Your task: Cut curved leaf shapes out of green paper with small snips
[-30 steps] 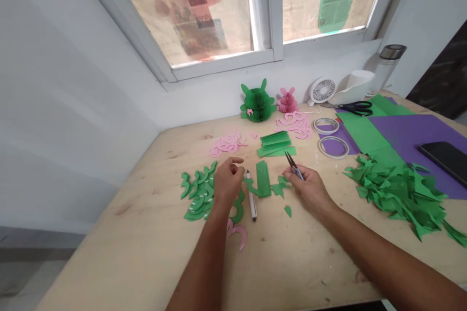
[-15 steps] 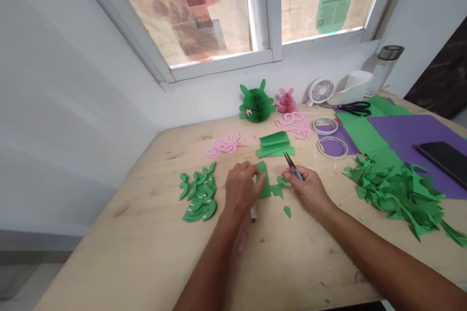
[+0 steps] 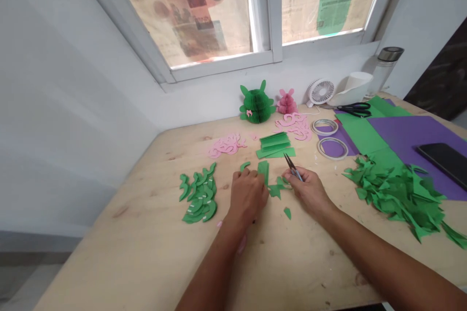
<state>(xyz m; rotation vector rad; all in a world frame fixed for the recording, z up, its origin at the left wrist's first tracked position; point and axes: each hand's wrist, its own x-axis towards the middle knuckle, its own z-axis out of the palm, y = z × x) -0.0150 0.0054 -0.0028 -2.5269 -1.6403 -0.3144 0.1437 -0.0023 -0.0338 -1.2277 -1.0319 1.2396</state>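
My left hand [image 3: 248, 194] lies knuckles-up on the wooden table [image 3: 146, 243], its fingers curled over the near end of a folded green paper strip [image 3: 263, 170]. Whether they grip it is hidden. My right hand [image 3: 308, 189] rests on the table just to the right, closed round small scissors [image 3: 291, 164] whose blades point up and away. Small green offcuts [image 3: 277, 189] lie between the two hands. A pile of curved green cut-outs [image 3: 199, 194] sits left of my left hand.
Pink cut-outs [image 3: 226, 145], a stack of green strips [image 3: 275, 143], two tape rolls [image 3: 332, 147], green scraps [image 3: 397, 192], purple and green sheets [image 3: 412, 131], a phone [image 3: 443, 158], black scissors [image 3: 355, 107], a small fan [image 3: 321, 91] and green and pink paper figures [image 3: 257, 102] fill the far side.
My left hand has moved right from the green cut-out pile onto the folded strip and now covers the pen and the shapes beneath it. My right hand has stayed put.
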